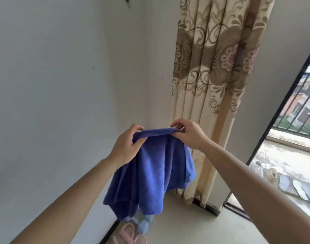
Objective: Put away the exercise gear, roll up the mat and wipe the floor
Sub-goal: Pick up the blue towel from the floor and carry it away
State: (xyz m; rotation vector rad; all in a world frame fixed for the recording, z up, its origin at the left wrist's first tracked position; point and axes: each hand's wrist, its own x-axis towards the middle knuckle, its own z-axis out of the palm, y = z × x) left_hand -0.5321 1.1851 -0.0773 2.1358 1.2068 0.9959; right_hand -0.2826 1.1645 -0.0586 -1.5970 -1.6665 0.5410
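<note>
A blue cloth (150, 173) hangs in folds in front of me, held up by its top edge in the room's corner. My left hand (127, 145) grips the left end of that edge, thumb over the fabric. At the right end my right hand (187, 132) pinches the edge between thumb and fingers. The cloth's lower hem hangs above the floor and hides part of a light blue object (143, 224) near the wall. No mat is in view.
A white wall (62, 103) runs along the left with a dark skirting strip. A patterned beige curtain (208, 85) hangs to the floor straight ahead. An open balcony door (280, 111) with railings is at right. A pink item (131, 235) lies on the floor.
</note>
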